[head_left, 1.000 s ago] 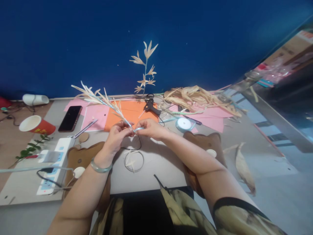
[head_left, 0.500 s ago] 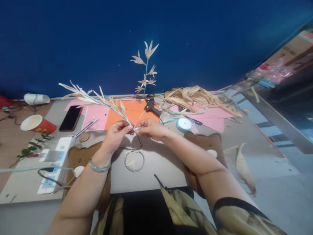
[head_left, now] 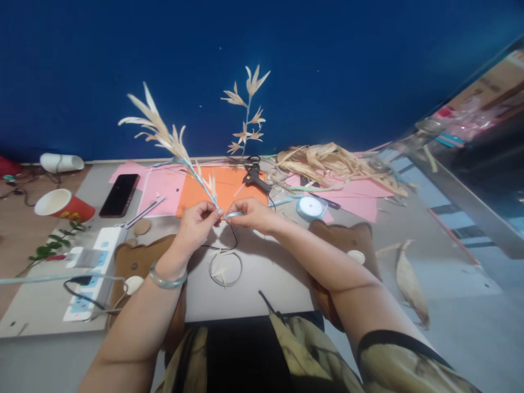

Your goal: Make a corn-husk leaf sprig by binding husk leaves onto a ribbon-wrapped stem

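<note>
My left hand (head_left: pixel 200 222) pinches the lower end of a stem (head_left: pixel 201 180) wrapped in light blue. Pale dried-husk flowers (head_left: pixel 159 123) spread along it, and it leans up and to the left. Close beside it, my right hand (head_left: pixel 251 214) is closed on a light blue ribbon (head_left: pixel 233 214), which meets the stem's end between the two hands. More of this ribbon runs right to a ribbon roll (head_left: pixel 310 208) lying on the table. Beyond my hands, a finished-looking flower branch (head_left: pixel 246 117) stands upright against the blue wall.
A black glue gun (head_left: pixel 256 176) lies on orange paper (head_left: pixel 229 183). Dried husks (head_left: pixel 327 164) are heaped at the back right. On the left are a phone (head_left: pixel 119 195), a red paper cup (head_left: pixel 65 206) and a power strip (head_left: pixel 96 273). A wire ring (head_left: pixel 240 267) lies before me.
The flower stem has turned from leaning far left to more upright, its blossoms now against the wall. My hands stay almost in place, with more ribbon showing at my right fingers.
</note>
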Tool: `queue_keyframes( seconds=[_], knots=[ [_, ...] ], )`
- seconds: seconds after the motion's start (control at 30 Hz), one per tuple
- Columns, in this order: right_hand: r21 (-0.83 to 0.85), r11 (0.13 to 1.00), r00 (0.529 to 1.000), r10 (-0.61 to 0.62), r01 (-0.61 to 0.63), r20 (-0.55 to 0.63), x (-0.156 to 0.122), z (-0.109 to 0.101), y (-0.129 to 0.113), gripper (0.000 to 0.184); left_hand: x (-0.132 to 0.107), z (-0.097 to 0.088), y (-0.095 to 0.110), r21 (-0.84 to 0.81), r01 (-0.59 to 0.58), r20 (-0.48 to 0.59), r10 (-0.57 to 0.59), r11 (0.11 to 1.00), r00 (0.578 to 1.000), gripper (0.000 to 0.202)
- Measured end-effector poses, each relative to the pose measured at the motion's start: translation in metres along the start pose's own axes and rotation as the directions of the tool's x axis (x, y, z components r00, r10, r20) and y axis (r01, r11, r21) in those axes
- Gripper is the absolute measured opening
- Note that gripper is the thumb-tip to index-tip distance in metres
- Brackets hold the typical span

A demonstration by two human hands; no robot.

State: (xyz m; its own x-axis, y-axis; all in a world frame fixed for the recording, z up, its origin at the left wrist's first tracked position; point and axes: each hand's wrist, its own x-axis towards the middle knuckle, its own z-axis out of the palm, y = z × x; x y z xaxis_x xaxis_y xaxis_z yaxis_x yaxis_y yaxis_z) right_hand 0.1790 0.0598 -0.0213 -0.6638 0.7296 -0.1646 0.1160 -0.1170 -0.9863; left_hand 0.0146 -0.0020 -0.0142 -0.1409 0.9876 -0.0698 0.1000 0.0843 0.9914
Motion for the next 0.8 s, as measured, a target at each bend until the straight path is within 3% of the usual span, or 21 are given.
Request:
queue_keyframes(
  seconds=[0.47,0.8],
  knots=[
    [-0.071,0.996,0.996,-0.043,0.049,0.084,-0.001,-0.003,0.002,0.021,0.002,-0.003,-0.008,0.158,-0.097,-0.063,0.108,0.983,0.992,0.021],
    [-0.162,0.984,0.997,-0.073,0.075,0.017,-0.003,0.002,0.002,0.017,0.003,-0.003,-0.012,0.238,-0.156,-0.098,0.183,0.959,0.978,0.020]
  ],
)
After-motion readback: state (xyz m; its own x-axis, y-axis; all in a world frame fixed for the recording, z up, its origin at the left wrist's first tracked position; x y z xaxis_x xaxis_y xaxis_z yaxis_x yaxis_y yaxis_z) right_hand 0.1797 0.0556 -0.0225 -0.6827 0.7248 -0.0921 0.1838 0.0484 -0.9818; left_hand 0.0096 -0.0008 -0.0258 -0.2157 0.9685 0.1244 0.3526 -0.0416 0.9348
